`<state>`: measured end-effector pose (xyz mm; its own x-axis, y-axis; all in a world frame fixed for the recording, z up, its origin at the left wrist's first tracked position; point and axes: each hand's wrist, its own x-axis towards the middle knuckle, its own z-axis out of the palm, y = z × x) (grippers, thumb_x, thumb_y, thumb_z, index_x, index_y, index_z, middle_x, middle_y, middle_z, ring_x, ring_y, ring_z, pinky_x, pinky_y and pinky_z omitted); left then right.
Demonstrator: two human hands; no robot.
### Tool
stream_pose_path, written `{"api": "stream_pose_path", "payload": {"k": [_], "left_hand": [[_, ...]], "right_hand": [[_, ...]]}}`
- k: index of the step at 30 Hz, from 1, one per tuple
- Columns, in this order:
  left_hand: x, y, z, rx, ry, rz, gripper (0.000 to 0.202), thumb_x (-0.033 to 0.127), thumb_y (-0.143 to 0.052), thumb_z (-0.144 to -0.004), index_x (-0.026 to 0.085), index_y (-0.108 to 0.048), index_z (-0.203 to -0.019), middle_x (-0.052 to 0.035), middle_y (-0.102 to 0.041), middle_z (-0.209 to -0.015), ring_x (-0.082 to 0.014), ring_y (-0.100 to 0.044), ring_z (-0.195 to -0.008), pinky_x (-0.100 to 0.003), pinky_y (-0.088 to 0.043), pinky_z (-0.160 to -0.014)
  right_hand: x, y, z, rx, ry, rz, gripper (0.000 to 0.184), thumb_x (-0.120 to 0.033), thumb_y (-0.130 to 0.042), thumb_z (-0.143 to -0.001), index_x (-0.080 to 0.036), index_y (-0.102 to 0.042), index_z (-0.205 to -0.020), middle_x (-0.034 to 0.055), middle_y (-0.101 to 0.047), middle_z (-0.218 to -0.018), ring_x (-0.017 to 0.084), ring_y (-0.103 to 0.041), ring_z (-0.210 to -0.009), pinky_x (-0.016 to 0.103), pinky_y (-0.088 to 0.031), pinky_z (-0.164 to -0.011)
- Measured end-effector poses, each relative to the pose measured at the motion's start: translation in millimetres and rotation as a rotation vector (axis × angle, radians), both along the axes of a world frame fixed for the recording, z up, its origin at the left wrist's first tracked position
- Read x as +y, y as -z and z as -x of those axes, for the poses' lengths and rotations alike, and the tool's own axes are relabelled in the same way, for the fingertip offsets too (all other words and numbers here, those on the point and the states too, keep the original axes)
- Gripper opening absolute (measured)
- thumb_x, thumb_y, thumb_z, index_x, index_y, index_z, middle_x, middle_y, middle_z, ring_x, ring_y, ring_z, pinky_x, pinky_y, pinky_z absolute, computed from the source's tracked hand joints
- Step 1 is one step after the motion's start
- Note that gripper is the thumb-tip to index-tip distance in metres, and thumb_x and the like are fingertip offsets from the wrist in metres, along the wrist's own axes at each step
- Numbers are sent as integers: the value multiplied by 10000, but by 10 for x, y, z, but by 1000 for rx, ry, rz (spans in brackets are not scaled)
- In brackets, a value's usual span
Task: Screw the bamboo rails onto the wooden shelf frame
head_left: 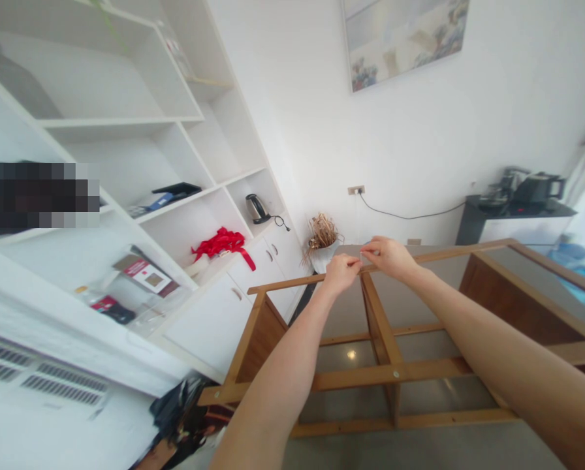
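Both my arms reach forward over a brown wooden frame (pixel 332 378) with several rails and upright panels. My left hand (pixel 342 273) is closed in a pinch above the far rail (pixel 292 283). Close beside it, my right hand (pixel 388 256) pinches too, its fingertips almost meeting the left ones. Something small and pale shows between the fingertips, too small to name. Below the hands, a middle divider (pixel 378 320) joins the far rail to the nearer one.
White shelves (pixel 170 163) on the left hold a kettle (pixel 257 209), red ribbon (pixel 219 243) and a bottle (pixel 110 307). Dried plants (pixel 322 232) stand beyond the frame. A dark-topped cabinet (pixel 522 212) with appliances is at right; a cord (pixel 410 217) runs along the wall. Dark bags (pixel 179 405) lie lower left.
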<state>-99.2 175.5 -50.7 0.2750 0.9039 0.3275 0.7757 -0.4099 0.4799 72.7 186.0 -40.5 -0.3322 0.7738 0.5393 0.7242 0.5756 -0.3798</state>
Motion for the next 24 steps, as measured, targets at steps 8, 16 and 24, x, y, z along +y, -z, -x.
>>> {"api": "stream_pose_path", "payload": {"k": [8, 16, 24], "left_hand": [[21, 3, 36, -8, 69, -14, 266, 251, -527, -864, 169, -725, -707, -12, -631, -703, -148, -558, -715, -241, -422, -695], [23, 22, 42, -62, 120, -27, 251, 221, -534, -861, 165, -717, -698, -22, -641, -723, -153, -578, -738, -248, -442, -725], [11, -4, -10, -171, 69, -15, 239, 219, -523, -856, 138, -741, -913, -35, -731, -831, -156, -620, -737, -245, -466, -692]], "right_hand": [[-39, -118, 64, -174, -29, -48, 282, -298, -472, -912, -184, -730, -911, 74, -688, -958, 185, -582, -925, 256, -380, -787], [-145, -162, 90, -278, 43, -29, 298, -316, -433, -923, -218, -715, -932, 49, -690, -932, 172, -590, -908, 251, -368, -723], [-237, -231, 228, -332, 167, -11, 316, -289, -414, -908, -193, -712, -863, 77, -686, -905, 206, -592, -888, 279, -348, -659]]}}
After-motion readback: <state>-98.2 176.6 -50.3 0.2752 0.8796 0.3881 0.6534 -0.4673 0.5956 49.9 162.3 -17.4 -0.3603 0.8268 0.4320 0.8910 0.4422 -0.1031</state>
